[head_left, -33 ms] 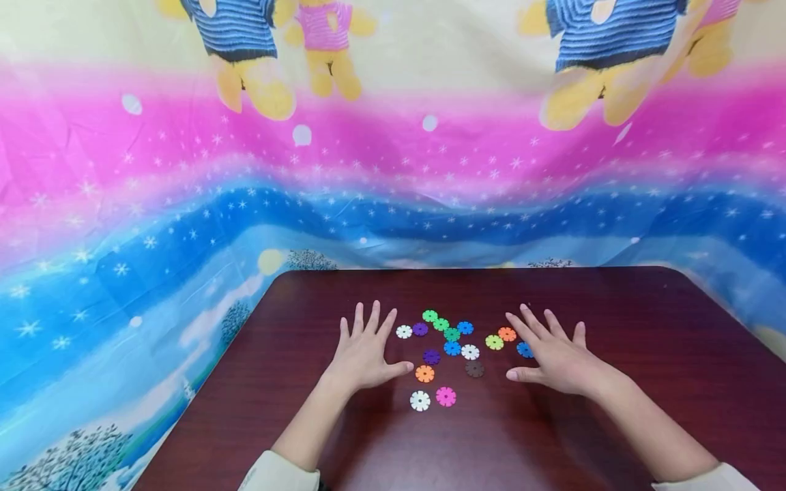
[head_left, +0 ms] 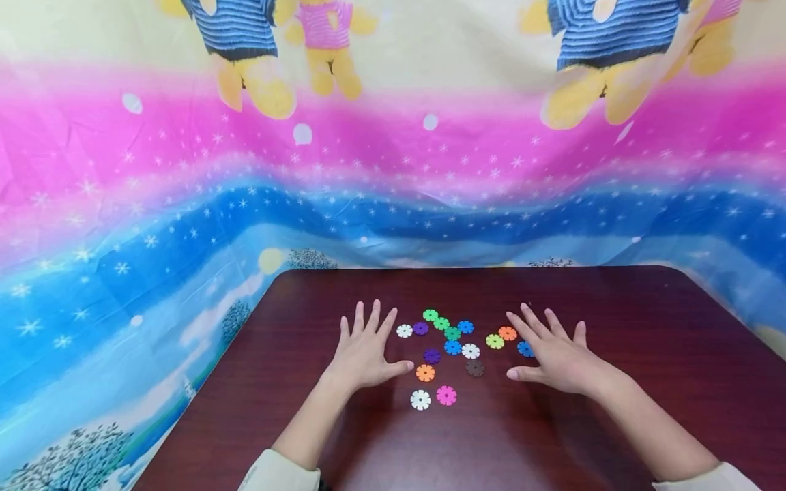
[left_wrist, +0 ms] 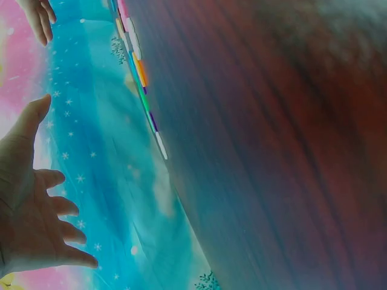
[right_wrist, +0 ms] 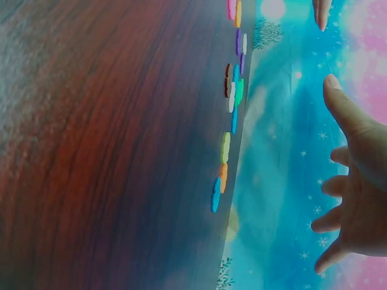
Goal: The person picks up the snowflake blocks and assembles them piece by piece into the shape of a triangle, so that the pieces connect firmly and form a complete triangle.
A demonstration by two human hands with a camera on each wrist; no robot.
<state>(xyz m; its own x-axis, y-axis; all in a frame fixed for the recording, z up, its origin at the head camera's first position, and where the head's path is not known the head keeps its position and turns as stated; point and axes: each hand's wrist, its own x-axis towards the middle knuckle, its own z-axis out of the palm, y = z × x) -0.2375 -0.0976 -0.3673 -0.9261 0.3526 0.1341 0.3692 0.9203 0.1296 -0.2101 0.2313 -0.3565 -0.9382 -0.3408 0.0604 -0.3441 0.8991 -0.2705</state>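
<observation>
Both hands hover palm down over the table with fingers spread, and neither holds anything. My left hand (head_left: 362,358) is left of a scatter of notched plastic discs, its thumb tip close to an orange disc (head_left: 425,373). White (head_left: 404,331) and purple (head_left: 420,328) discs lie just right of its index finger. On the other side, my right hand (head_left: 561,358) partly covers a blue disc (head_left: 525,348) in the head view. Near its fingertips are another orange disc (head_left: 507,333) and a yellow-green disc (head_left: 494,341). Both wrist views show the hands raised above the tabletop.
Between the hands lie green (head_left: 441,323), blue (head_left: 452,347), white (head_left: 470,351) and dark brown (head_left: 475,367) discs. A pink disc (head_left: 446,395) sits nearest the person. Behind the dark wooden table (head_left: 675,382) hangs a patterned cloth (head_left: 393,225).
</observation>
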